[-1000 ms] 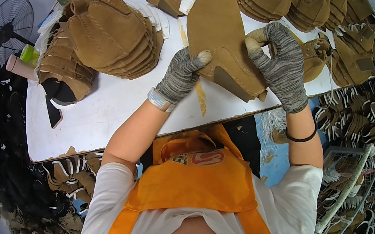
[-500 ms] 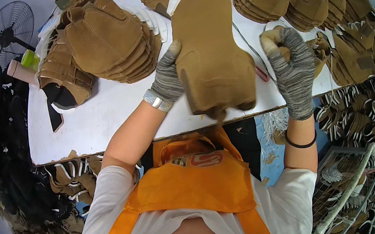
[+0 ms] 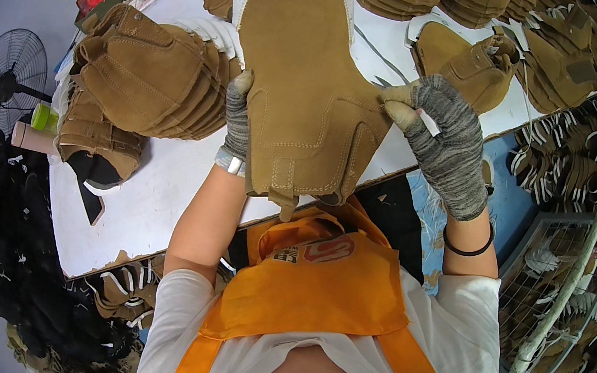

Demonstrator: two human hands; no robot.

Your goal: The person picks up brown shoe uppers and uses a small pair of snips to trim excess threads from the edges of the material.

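A brown shoe upper [image 3: 297,69] with a white lining edge stitched round its far end is held up over the table. My left hand [image 3: 238,114], in a grey striped glove with bare fingertips, grips its left edge with the thumb on top. My right hand [image 3: 442,143], gloved the same way, pinches its right edge between thumb and fingers. A small white and red piece [image 3: 428,122] shows against the right palm; its kind is unclear. The upper's heel tab points toward me. The fingers beneath the upper are hidden.
Stacked brown uppers [image 3: 152,77] stand left on the white table [image 3: 96,232], with more stacks [image 3: 472,3] at the back. One formed upper [image 3: 481,71] lies right of the hands. A wire basket [image 3: 555,290] is at right, a fan [image 3: 8,86] far left.
The upper has turned flatter to face me and come slightly nearer and left. My right hand has moved down and left, from apart to touching its edge.
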